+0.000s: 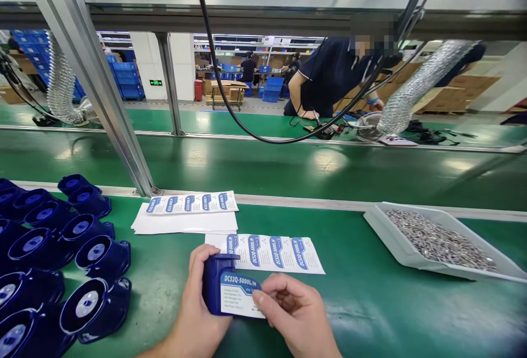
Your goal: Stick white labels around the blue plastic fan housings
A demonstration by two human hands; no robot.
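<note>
My left hand (196,308) grips a dark blue plastic pump housing (216,284) from its left side, low in the middle of the head view. A white and blue label (239,295) reading DCS2Q-5000L/H lies on its top face. My right hand (294,314) has its fingers curled, with thumb and fingertips pressing the label's right edge. Just behind the housing lies a sticker sheet (274,252) with several of the same labels.
Several blue housings (88,226) crowd the left of the green bench. A stack of label sheets (187,212) lies behind. A white tray (385,237) of small screws sits at right. A metal post (111,111) rises at left. Across the conveyor a person (329,75) leans over.
</note>
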